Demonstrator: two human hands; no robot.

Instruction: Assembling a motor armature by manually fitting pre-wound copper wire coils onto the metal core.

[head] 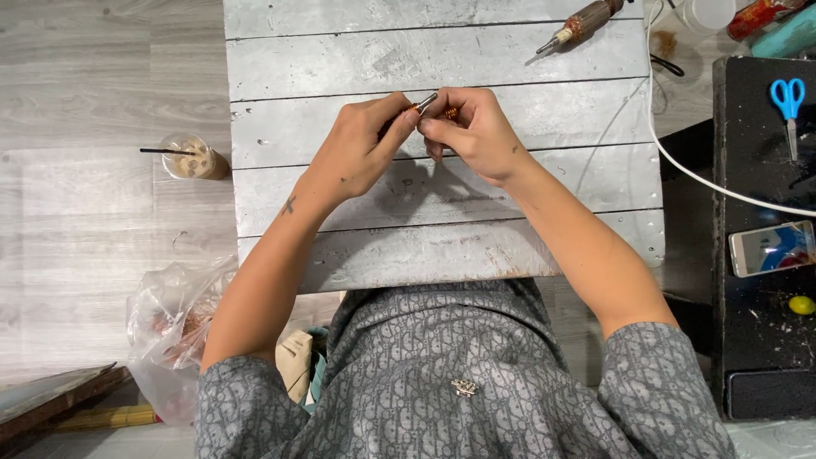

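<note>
Grey weathered plank tabletop [442, 51] fills the centre of the view, with the person in a grey patterned shirt [459, 374] seated at its near edge. Both forearms reach forward and converge over the middle planks, elbows out. Left hand [361, 149] is curled, thumb and fingers pinched on a small copper-coloured wound part with a short silver metal shaft [425, 103] that pokes up between the hands. Right hand [476, 127] is closed too, its fingertips meeting the left at the same part; most of the part is covered by fingers, so its shape is hard to make out. Further away: a similar copper-wound rotor on a shaft [582, 24], blue-handled scissors [789, 100], an iced drink cup [191, 157].
</note>
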